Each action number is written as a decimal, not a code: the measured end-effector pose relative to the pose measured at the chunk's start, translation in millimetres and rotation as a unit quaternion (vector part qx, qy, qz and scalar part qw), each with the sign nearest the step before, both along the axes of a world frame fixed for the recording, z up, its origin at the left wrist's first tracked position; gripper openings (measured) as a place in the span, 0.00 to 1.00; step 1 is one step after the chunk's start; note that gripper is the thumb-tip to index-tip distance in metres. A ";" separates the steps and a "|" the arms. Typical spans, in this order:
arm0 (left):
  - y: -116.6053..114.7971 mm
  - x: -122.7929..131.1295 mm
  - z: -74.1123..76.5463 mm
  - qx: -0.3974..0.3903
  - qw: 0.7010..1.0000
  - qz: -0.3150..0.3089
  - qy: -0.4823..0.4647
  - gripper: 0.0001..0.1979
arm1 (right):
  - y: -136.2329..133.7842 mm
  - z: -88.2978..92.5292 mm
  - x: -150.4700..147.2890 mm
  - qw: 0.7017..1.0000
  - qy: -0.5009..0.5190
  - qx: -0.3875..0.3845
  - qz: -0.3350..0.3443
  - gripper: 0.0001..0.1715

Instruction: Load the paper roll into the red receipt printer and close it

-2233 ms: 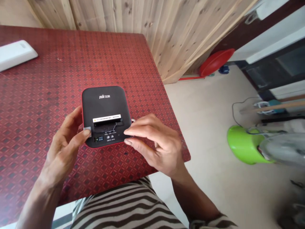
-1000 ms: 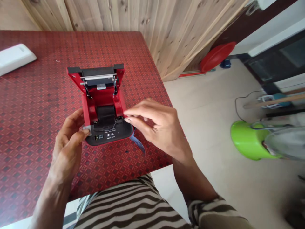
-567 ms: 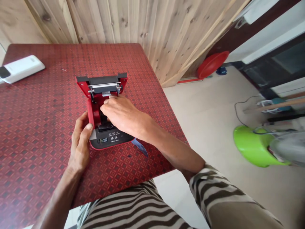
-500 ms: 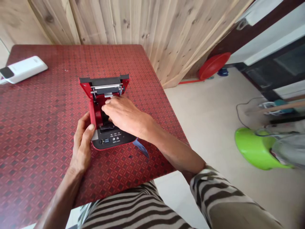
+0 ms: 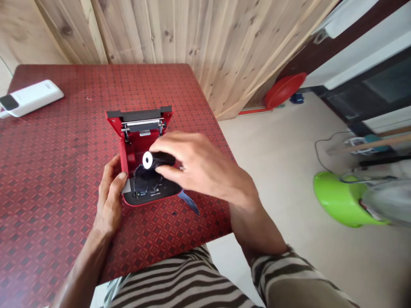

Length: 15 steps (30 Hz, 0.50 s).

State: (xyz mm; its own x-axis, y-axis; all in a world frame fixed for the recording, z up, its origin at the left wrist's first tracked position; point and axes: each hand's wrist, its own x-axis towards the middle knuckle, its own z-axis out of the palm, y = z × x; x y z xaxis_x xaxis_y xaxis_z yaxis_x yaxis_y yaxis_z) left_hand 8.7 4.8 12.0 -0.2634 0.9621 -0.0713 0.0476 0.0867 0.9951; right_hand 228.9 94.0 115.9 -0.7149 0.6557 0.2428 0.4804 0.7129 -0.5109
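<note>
The roll (image 5: 163,158) lies crosswise over the open printer (image 5: 124,159) (white end (image 5: 150,161) facing left!), pinched between the nearer right hand's (image 5: 201,164) thumb and half-curled fingers, while the left hand (image 5: 110,192) clasps the printer's left side.

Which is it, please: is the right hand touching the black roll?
Touching: the head view shows the right hand pinching the black roll between thumb and fingers.

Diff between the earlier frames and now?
Lid swung from closed to open. Right hand went from the right edge of the device into its bay, took hold of the black roll and raised it. Left hand stays on the device's left side; white object stays on table.
</note>
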 end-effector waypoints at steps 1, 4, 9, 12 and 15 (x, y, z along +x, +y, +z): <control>-0.1 -0.3 -0.7 -0.007 1.000 0.002 -0.006 0.30 | 2.9 -3.8 11.7 0.998 0.056 -0.007 -0.019 0.12; 0.1 0.0 -1.7 -0.021 1.000 0.012 -0.007 0.32 | 19.3 -31.3 38.6 0.969 0.216 -0.064 -0.105 0.15; 1.3 2.8 3.6 -0.017 0.999 0.035 0.020 0.30 | 41.3 -95.3 39.8 0.913 0.289 -0.229 -0.175 0.18; 1.7 3.0 5.7 -0.020 0.999 0.040 0.023 0.30 | 41.2 -115.6 27.2 0.920 0.251 -0.246 -0.175 0.12; 1.5 0.9 2.8 -0.029 0.999 0.035 0.020 0.31 | 38.8 -119.5 20.3 0.931 0.213 -0.241 -0.173 0.10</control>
State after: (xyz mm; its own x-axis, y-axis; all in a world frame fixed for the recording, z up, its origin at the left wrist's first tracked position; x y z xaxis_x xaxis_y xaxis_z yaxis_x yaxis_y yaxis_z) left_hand 9.7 6.3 14.9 -0.3328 0.9361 -0.1139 0.0785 0.1479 0.9859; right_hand 249.2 132.8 -3.6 -0.3467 0.9351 0.0728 0.3196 0.1907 -0.9282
